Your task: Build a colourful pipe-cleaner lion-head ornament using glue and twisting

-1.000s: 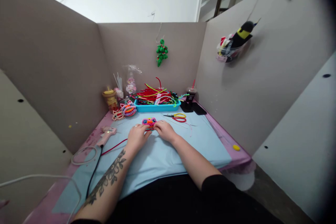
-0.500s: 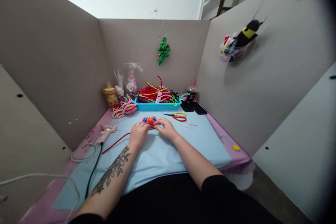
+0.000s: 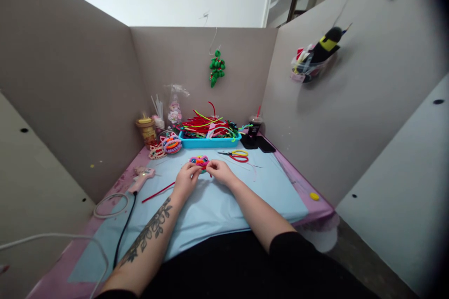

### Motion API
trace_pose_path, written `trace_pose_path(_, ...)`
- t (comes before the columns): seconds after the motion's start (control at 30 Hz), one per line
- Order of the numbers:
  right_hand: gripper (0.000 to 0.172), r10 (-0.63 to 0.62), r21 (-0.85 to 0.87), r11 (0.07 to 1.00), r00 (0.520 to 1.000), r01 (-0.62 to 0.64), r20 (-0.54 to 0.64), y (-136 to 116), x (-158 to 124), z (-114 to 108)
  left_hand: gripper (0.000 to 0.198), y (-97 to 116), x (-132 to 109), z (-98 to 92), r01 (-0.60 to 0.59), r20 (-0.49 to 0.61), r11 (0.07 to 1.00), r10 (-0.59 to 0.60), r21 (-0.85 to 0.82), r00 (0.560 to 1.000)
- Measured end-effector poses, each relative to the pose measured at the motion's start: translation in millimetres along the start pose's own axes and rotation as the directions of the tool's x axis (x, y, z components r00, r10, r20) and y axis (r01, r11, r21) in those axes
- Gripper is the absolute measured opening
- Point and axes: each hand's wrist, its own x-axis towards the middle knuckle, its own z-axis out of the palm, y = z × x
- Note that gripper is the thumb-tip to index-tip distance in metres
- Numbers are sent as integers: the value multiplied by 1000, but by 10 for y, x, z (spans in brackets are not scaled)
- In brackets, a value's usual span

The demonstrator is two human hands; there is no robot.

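Observation:
Between my hands is a small pink and orange pipe-cleaner figure with blue eyes, low over the blue sheet. My left hand is closed on its left side, thumb and fingers pinched together. A long red pipe cleaner runs out to the left from under that hand; a short red end shows below the fingertips of my right hand. My right hand pinches at the figure's right side, on the red pipe cleaner as far as I can see. The fingers partly hide the figure's lower part.
Yellow-and-red-handled scissors lie to the right. A blue tray of pipe cleaners stands behind, with two finished figures on its left. A pink glue gun with a cord lies left. A drink cup and phone are back right.
The red pipe cleaner has been drawn rightward through my hands, so its left tail is shorter and a red end shows under my right fingers. The figure stays between my hands.

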Motion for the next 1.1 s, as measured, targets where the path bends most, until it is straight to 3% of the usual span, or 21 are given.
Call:
trace_pose_path(0.17,18,125,364,927,989,-90,-74,6,36,91,18,18,15,39,117,17,983,-115,-143,993)
trace_pose_path(0.33,26,228,516,849,961,-116,-158,14,54,232,18,23,29,74,274,46,936,-271,-220,962)
trace_pose_path(0.57,30,208,528,847,950,-56,-232,-6,48,332,20,15,38,68,334,98,919,-320,-210,942)
trace_pose_path(0.9,37,248,610,786,955,-98,-166,49,76,409,17,18,27,96,266,44,952,-263,-153,964)
trace_pose_path(1.1,29,188,511,854,975,-101,-121,20,67,190,30,14,12,26,421,200,834,-372,-357,906)
